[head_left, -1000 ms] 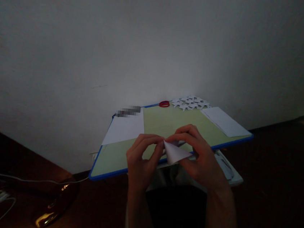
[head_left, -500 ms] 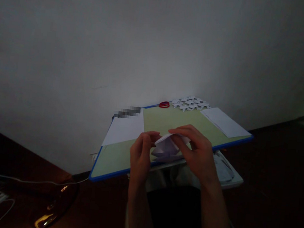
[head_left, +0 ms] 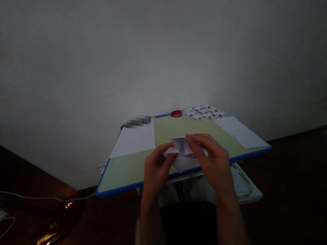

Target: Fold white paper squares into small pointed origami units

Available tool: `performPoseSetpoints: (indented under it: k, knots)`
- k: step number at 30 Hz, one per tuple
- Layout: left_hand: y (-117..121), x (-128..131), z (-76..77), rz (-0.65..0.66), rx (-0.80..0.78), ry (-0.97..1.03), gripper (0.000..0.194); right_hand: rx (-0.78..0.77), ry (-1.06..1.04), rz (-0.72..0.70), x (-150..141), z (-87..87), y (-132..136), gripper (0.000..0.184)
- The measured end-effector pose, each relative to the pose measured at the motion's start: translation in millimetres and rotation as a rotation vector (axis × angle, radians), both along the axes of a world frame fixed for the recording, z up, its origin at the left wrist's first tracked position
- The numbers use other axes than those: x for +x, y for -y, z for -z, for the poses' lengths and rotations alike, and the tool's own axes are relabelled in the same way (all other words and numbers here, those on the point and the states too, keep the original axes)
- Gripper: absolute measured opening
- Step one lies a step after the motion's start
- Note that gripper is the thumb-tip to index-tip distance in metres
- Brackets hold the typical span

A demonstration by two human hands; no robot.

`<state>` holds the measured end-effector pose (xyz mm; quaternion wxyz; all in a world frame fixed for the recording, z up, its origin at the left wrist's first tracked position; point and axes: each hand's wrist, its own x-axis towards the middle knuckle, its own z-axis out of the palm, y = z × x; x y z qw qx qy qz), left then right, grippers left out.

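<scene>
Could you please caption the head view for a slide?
Left hand and right hand hold folded white paper by a table.

The folded paper between my fingers looks matt and smooth, with crisp folds. The loose paper sheets on my desk share that matt finish. Its top looks smooth and dull, its edging like plastic. The wall before me is matt; down to my left, a rounded object shines glossy, like polished metal.
</scene>
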<state>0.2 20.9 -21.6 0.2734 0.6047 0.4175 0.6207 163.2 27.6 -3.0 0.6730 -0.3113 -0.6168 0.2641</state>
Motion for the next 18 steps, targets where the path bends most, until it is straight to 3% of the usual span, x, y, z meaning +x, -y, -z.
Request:
performPoseSetpoints:
  k: [8,13,18]
  knots:
    - [3,-1,-4.5,0.014,-0.035,0.026,0.024,-0.036,0.053,-0.144,7,4.9,-2,0.02]
    - [5,0,-10.1,0.035,-0.011,0.049,0.044,-0.06,0.001,-0.149,4,6.8,-6,0.013]
    - [4,7,-11.0,-0.038,-0.02,0.056,0.035,-0.037,-0.002,-0.204,1,9.3,-9,0.021]
